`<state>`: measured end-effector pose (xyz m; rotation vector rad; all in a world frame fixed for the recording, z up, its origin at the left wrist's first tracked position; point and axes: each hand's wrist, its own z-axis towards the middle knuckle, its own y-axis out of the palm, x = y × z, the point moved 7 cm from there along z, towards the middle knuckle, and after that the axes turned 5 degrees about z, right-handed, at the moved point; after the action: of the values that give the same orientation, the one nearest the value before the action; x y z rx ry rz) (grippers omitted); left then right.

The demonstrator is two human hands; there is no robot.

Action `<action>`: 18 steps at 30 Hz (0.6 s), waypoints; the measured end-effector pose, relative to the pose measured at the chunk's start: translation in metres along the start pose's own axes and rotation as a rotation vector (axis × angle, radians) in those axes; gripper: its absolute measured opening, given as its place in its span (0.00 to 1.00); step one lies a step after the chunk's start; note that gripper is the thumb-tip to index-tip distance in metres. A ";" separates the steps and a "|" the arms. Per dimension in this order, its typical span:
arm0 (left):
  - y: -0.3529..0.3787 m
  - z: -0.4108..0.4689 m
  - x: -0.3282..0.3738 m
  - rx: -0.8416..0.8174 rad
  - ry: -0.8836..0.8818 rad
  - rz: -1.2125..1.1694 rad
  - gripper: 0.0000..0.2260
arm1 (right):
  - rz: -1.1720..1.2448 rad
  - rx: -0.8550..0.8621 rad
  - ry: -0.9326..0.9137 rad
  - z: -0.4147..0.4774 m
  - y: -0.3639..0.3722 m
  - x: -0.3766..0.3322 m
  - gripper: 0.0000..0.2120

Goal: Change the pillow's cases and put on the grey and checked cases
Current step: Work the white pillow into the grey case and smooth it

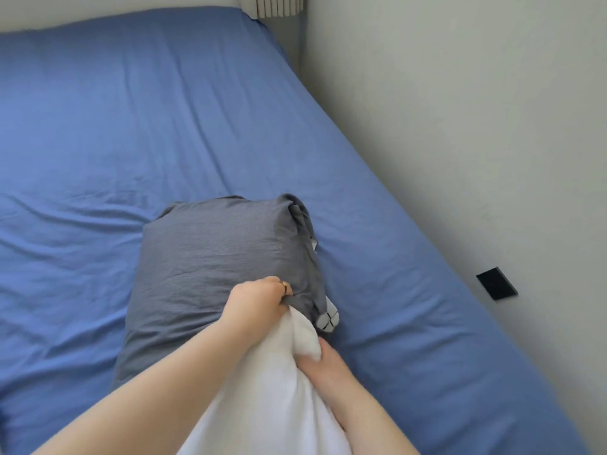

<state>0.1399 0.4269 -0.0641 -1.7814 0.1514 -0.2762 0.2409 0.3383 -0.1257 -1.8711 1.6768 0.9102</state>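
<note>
A grey pillowcase (210,257) lies bulging on the blue bed (131,110), with a pillow partly inside it. A white pillow (272,382) sticks out of the case's near right side toward me. My left hand (259,300), with a ring on one finger, grips the grey fabric at the opening, beside the white pillow. My right hand (325,366) grips the white pillow from the right side. A small corner of white fabric with black check lines (328,318) peeks out under the grey case, near my right hand.
The blue sheet (410,290) covers the whole bed. A pale wall (460,110) runs along the bed's right edge, with a black square plate (496,284) on it. A ribbed radiator (272,4) stands at the far corner.
</note>
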 end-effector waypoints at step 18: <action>-0.116 -0.133 -0.038 0.360 -0.312 -0.427 0.05 | -1.292 -0.012 -0.739 -0.110 0.072 -0.193 0.10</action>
<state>0.0620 0.3374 0.0719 -1.4605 -0.4795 -0.3028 0.1812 0.3791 0.0966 -1.7612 -0.0737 0.7979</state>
